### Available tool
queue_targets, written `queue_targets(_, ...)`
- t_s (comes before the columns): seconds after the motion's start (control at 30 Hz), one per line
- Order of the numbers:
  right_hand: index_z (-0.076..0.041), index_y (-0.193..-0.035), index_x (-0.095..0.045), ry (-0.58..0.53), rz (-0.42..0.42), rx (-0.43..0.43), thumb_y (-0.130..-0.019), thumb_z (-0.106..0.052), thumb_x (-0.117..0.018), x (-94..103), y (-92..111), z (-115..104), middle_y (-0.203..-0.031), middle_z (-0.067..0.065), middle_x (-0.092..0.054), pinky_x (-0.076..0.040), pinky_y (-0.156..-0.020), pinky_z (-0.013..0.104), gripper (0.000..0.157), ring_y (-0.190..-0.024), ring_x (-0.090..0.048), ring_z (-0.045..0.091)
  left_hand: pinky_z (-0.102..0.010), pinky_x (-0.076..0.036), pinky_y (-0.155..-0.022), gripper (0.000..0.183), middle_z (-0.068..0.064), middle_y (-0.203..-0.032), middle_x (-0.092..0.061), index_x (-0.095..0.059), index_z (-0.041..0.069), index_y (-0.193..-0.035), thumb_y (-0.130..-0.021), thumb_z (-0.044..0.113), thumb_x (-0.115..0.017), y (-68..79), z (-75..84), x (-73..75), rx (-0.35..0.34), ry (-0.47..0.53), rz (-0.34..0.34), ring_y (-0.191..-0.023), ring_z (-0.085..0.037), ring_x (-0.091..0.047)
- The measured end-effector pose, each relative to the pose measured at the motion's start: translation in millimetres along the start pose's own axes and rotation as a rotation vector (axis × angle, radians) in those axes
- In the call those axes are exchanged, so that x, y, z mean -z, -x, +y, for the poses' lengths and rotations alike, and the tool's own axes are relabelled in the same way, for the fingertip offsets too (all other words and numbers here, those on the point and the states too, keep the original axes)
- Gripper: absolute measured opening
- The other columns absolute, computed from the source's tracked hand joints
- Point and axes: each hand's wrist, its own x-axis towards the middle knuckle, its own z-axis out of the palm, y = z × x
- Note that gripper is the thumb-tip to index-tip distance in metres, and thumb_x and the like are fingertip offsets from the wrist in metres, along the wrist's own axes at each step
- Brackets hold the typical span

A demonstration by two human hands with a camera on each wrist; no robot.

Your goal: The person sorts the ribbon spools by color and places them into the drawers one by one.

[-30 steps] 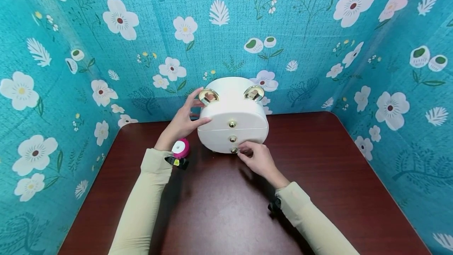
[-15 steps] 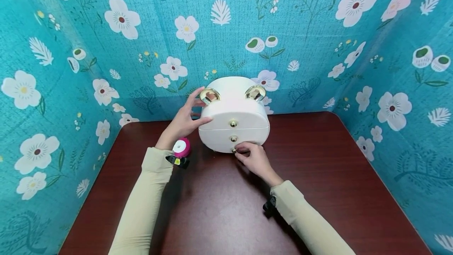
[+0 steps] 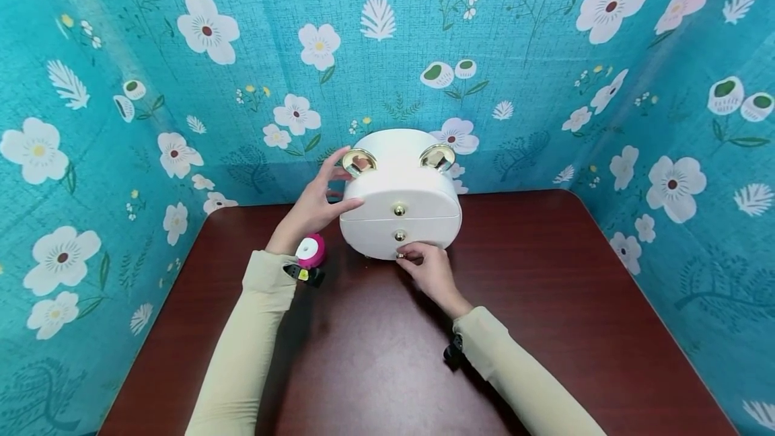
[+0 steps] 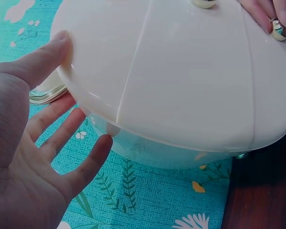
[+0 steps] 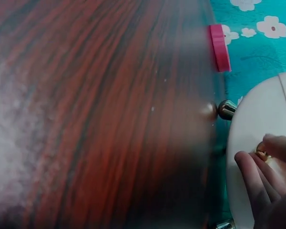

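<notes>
A white rounded jewelry box [image 3: 363, 237] with drawers stands at the back of the table, gold ear-like rings on top. Its front carries three gold knobs in a column. My left hand [image 3: 311, 206] is at the box's left side; in the left wrist view its thumb [image 4: 50, 55] touches the front's edge while the other fingers spread along the side, nearly straight. With thumb and fingers, my right hand [image 3: 432, 273] pinches the lowest drawer knob [image 5: 263, 151], which the fingertips partly cover. No gap shows around the bottom drawer.
Beside my left wrist lies a pink and white round object [image 3: 310, 251], like a small roll. The reddish-brown table [image 3: 375, 355] is backed by a blue floral cloth [image 3: 254, 66] on three sides. Small metal feet [image 5: 227, 109] show under the box.
My right hand has moved slightly left, and its fingertips have come together on the lowest knob. The left hand and the box look the same.
</notes>
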Motion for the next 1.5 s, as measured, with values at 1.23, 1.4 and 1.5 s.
queue_targets(1.23,-0.021,-0.089,-0.075,0.078,0.07,-0.012,-0.077,-0.012,-0.078,-3.5,18.0,-6.8,-0.077,-0.011,-0.071,-0.054,-0.065,0.026,0.015,-0.07,-0.066,0.002,-0.058,-0.046,-0.093,0.089,-0.019,-0.135,-0.047,-0.014,0.025,-0.153,-0.086,0.021,-0.073,0.0,-3.3,-0.6,-0.021,-0.024,0.019,-0.127,-0.034,-0.044)
queue_targets(1.4,-0.02,-0.091,-0.075,0.075,0.06,-0.008,-0.078,-0.013,-0.078,-2.1,24.9,-9.8,-0.078,-0.01,-0.071,-0.056,-0.066,0.029,0.015,-0.071,-0.066,0.004,-0.059,-0.044,-0.094,0.089,-0.02,-0.136,-0.047,-0.014,0.026,-0.153,-0.086,0.02,-0.073,0.6,-2.6,-0.5,-0.012,-0.015,0.015,-0.128,-0.034,-0.044)
queue_targets(1.5,-0.02,-0.091,-0.076,0.084,0.06,-0.004,-0.078,-0.014,-0.078,-1.7,28.9,-11.9,-0.078,-0.01,-0.071,-0.055,-0.066,0.027,0.015,-0.07,-0.066,0.002,-0.06,-0.044,-0.094,0.09,-0.019,-0.137,-0.046,-0.014,0.026,-0.153,-0.086,0.02,-0.073,0.9,-1.9,-0.3,-0.01,-0.013,0.012,-0.128,-0.034,-0.043)
